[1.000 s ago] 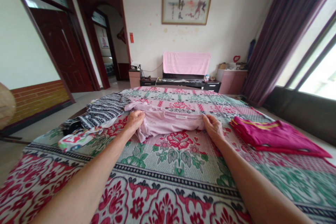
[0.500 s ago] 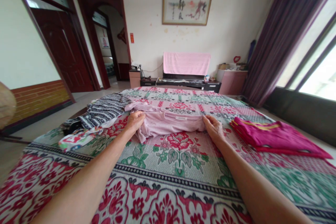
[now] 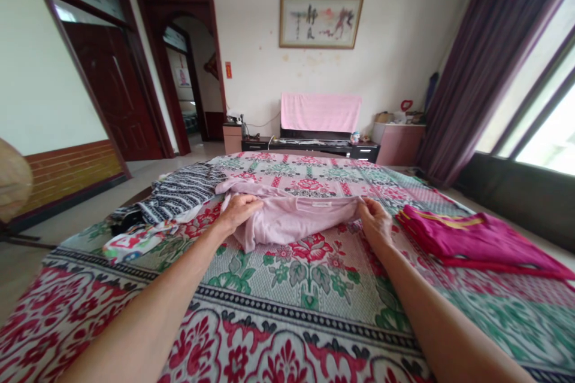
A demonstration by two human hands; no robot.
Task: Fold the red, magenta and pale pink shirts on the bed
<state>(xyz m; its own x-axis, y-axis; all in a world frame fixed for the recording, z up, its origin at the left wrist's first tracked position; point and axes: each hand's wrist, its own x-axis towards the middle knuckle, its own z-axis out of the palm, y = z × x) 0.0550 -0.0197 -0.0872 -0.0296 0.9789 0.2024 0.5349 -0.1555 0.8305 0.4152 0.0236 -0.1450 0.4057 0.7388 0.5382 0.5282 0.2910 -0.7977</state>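
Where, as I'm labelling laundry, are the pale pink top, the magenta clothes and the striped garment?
Pale pink top (image 3: 291,221), head view: crumpled middle.
Magenta clothes (image 3: 480,240), head view: upper face.
Striped garment (image 3: 184,192), head view: patterned middle.

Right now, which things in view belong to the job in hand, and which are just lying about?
In the job:
pale pink top, held by left hand and right hand
floral cloth under it
probably the black-and-white garment (left) and folded magenta clothing (right), both untouched

Lying about:
pink cloth draped in the background
red heart-shaped item on the right cabinet
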